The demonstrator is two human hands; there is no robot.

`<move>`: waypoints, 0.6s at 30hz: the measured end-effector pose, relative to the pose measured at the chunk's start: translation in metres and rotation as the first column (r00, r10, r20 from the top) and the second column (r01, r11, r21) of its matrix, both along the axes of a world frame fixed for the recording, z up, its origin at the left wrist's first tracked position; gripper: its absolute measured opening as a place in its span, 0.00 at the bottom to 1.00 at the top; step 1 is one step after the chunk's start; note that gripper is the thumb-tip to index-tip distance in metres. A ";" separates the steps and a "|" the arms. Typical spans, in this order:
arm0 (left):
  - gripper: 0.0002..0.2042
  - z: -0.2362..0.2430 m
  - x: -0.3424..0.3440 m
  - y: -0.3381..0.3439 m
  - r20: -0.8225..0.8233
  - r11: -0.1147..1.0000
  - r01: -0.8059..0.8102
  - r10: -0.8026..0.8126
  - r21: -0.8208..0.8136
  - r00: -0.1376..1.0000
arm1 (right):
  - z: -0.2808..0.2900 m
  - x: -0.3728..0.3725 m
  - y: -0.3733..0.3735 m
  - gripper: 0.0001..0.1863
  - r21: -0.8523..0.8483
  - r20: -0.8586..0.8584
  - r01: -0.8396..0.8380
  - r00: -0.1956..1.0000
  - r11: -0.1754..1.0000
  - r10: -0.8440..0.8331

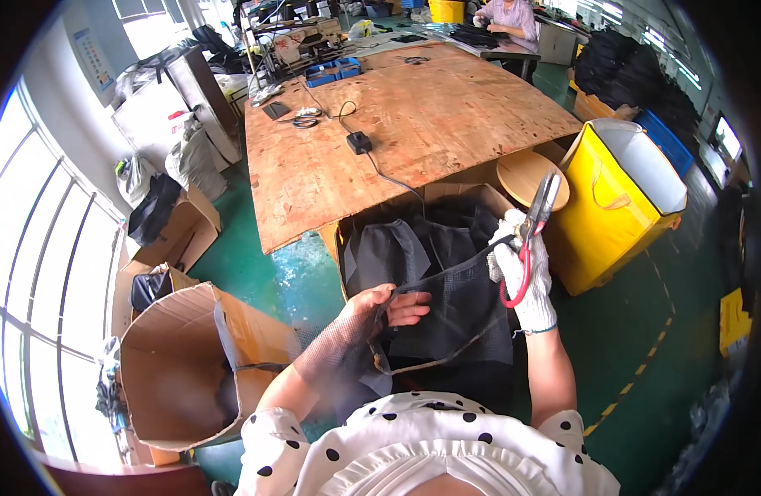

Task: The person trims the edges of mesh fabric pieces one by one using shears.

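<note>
Black mesh fabric [459, 289] with a dark bound edge stretches between my hands, and part of it drapes over my left forearm. My bare left hand [393, 304] is closed on that edge, thumb on top and fingers showing beneath. In a white knitted glove, my right hand [525, 277] grips red-handled scissors [539, 211], blades pointing up and away from me. The bound edge runs up to the gloved fingers; whether they pinch it too is hard to make out. More black fabric [388, 252] lies in an open cardboard box below the hands.
A worn wooden table [413, 116] spans the far side, with a cable and black adapter [359, 143]. Left stands an open cardboard box [178, 364]; right, a yellow bag [616, 207] beside a round wooden stool [533, 178]. Another person [511, 21] works at the back.
</note>
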State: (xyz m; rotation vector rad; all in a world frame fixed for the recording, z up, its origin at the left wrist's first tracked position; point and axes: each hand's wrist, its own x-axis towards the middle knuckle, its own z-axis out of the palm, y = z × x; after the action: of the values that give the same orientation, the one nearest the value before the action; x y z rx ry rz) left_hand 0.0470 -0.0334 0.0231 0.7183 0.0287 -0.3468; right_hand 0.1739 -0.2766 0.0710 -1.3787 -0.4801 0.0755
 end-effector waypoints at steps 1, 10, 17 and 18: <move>0.14 -0.002 -0.001 0.000 -0.001 1.000 -0.001 0.001 0.000 1.000 | -0.001 0.001 0.001 0.16 -0.020 -0.026 0.032 0.999 0.999 -0.033; 0.12 -0.011 0.007 -0.001 -0.013 0.936 -0.163 0.167 -0.311 0.986 | -0.024 0.013 -0.075 0.11 0.660 -0.298 -0.018 0.912 0.751 0.283; 0.11 -0.022 0.019 -0.012 -0.055 0.913 -0.285 0.281 -0.293 0.958 | -0.024 -0.066 -0.094 0.11 0.725 -0.413 -0.010 0.794 0.688 0.447; 0.11 -0.021 0.020 -0.016 -0.032 0.925 -0.271 0.273 -0.265 0.962 | -0.031 -0.067 -0.095 0.07 0.848 -0.498 0.125 0.522 0.515 0.693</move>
State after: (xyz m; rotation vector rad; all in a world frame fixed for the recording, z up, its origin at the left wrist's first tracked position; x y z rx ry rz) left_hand 0.0672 -0.0489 0.0023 0.4388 0.0742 -0.0782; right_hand 0.1071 -0.3716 0.0396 -0.1508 0.0750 0.7193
